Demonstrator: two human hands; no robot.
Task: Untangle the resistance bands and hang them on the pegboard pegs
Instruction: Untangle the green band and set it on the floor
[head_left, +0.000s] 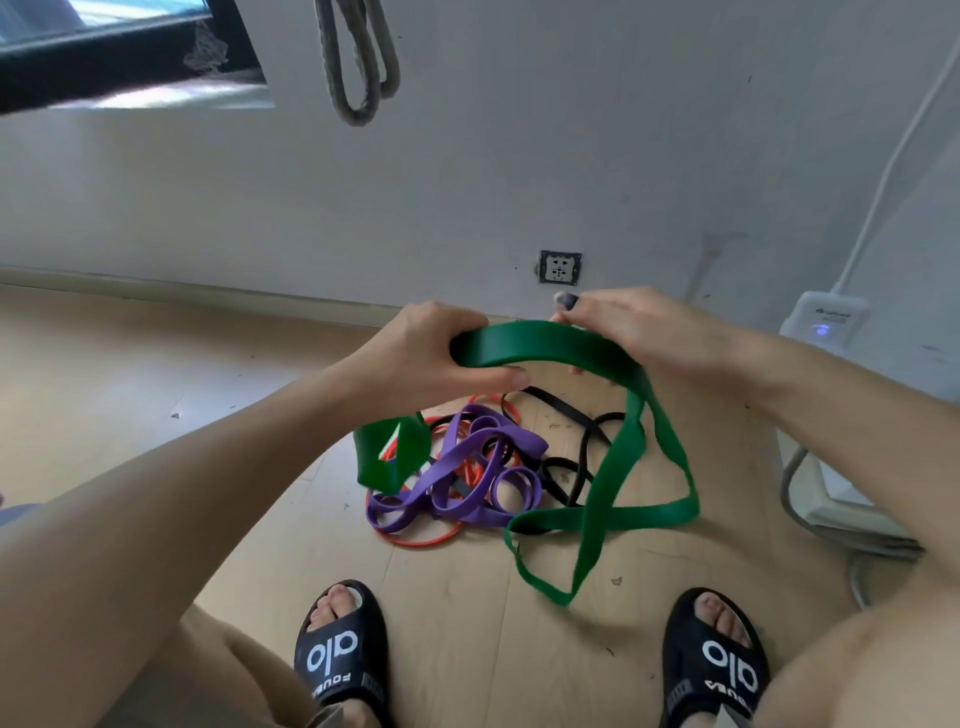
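Observation:
A wide green band (613, 467) is lifted above the floor. My left hand (431, 348) grips its left end with curled fingers. My right hand (623, 322) holds the same band further right, its fingers hidden behind the band. The green band's loops hang down and trail on the floor, and one folded part drapes over the pile at the left. Below lies a tangle: a purple band (467, 478), an orange band (426, 535) and a black band (566, 447). A grey band (358, 67) hangs on the wall at the top; its peg is out of view.
A wall socket (559, 267) sits low on the white wall. A white power strip (826, 317) with a lit blue light and grey cables (810, 499) are at the right. My feet in black slippers (340, 654) stand on the wooden floor.

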